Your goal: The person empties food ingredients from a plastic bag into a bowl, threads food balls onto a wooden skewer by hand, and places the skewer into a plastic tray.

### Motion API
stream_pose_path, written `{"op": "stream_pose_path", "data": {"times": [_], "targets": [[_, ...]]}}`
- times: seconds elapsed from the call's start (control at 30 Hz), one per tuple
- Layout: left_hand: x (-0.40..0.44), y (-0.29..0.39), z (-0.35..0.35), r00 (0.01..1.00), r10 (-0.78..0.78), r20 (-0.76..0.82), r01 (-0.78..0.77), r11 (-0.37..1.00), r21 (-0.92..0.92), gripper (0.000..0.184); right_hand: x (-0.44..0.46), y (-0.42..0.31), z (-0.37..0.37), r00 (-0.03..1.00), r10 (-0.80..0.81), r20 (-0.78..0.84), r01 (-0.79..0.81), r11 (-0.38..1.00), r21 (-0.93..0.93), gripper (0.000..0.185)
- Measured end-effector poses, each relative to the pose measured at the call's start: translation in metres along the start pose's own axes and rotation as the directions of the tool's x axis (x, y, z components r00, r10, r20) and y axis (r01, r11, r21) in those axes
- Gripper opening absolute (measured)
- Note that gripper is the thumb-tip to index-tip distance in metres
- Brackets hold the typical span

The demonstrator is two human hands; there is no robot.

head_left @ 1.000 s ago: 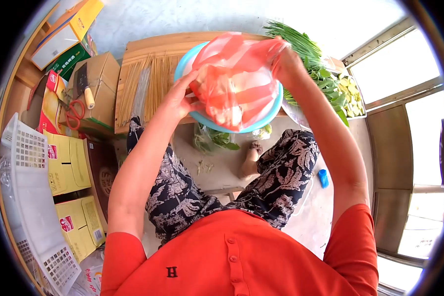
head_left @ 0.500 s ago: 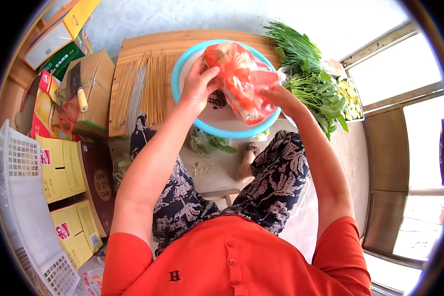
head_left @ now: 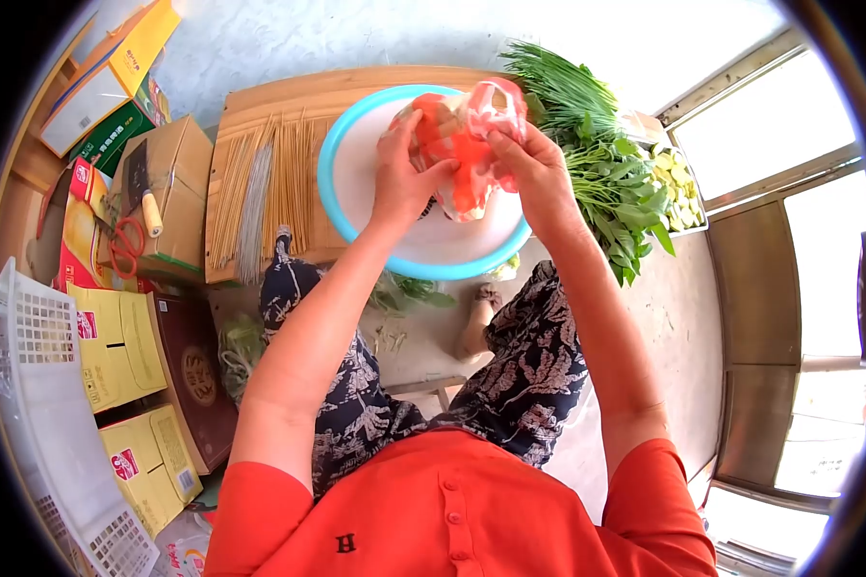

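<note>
A red and white striped plastic bag (head_left: 457,144), bunched up with something inside, is held above a white basin with a light blue rim (head_left: 332,183). My left hand (head_left: 404,178) grips the bag's left side, thumb towards me. On the upper right, my right hand (head_left: 534,173) pinches the gathered part of the bag. What the bag contains is hard to make out. Beneath the bag, a dark pattern shows on the basin's bottom. The basin stands on a wooden board (head_left: 250,104).
Skewers (head_left: 289,183) lie on the board's left part. Green vegetables (head_left: 611,183) and a tray of cut pieces (head_left: 683,192) are at right. A cleaver (head_left: 140,183) and red scissors (head_left: 127,245) rest against a cardboard box (head_left: 183,183). A white basket (head_left: 48,413) stands at far left.
The bag has been gathered into a smaller bundle and moved from spread over the basin to above its upper right part. Both hands still hold it. The basin appears slightly lower left.
</note>
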State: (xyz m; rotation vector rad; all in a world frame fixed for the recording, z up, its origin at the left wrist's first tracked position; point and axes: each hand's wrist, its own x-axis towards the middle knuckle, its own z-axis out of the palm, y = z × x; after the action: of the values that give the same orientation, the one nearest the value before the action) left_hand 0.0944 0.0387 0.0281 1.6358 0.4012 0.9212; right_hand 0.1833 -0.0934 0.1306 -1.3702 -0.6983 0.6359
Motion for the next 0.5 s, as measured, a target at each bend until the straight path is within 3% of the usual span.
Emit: {"op": "stream_pose_path", "data": {"times": [0.07,0.13,0.17,0.23,0.27,0.3,0.33,0.4,0.5], "targets": [[-0.002,0.012,0.003,0.999,-0.037,0.013,0.038,0.997,-0.069,0.075,0.004,-0.011,0.01,0.996,-0.072,-0.054,0.064,0.987,-0.147,0.015],[0.001,0.015,0.004,1.0,0.01,0.005,-0.01,0.997,0.072,0.075,0.015,-0.02,0.011,0.993,-0.042,-0.11,0.034,0.997,-0.076,0.016],[0.002,0.015,0.005,1.0,0.014,0.004,-0.014,0.997,0.072,0.075,0.023,-0.019,0.009,0.994,-0.031,-0.105,0.028,0.999,-0.029,0.017],[0.0,0.009,0.006,0.986,0.143,0.081,-0.161,0.941,0.298,0.066,0.017,-0.028,0.025,1.0,0.022,-0.018,-0.02,0.996,0.086,0.018],[-0.002,0.006,0.006,0.986,0.143,0.084,-0.162,0.941,0.299,0.066,0.017,-0.015,0.028,0.995,0.088,0.041,-0.085,0.994,-0.069,0.015],[-0.004,0.003,0.007,0.973,0.206,0.101,-0.221,0.959,0.177,0.061,0.017,0.01,0.035,0.972,-0.17,0.161,0.204,0.952,-0.227,0.013],[-0.005,0.002,0.007,0.965,0.239,0.109,-0.251,0.961,0.118,0.059,0.01,0.018,0.046,0.96,-0.168,0.223,0.246,0.889,-0.387,0.014],[-0.009,-0.002,0.008,0.96,0.252,0.119,-0.257,0.966,0.026,0.054,0.0,0.017,0.053,0.924,-0.001,0.381,0.203,0.848,-0.49,0.016],[-0.021,-0.005,0.012,0.971,0.193,0.138,-0.184,0.98,-0.074,0.047,-0.008,0.008,0.043,0.929,0.087,0.36,0.12,0.85,-0.513,0.017]]}}
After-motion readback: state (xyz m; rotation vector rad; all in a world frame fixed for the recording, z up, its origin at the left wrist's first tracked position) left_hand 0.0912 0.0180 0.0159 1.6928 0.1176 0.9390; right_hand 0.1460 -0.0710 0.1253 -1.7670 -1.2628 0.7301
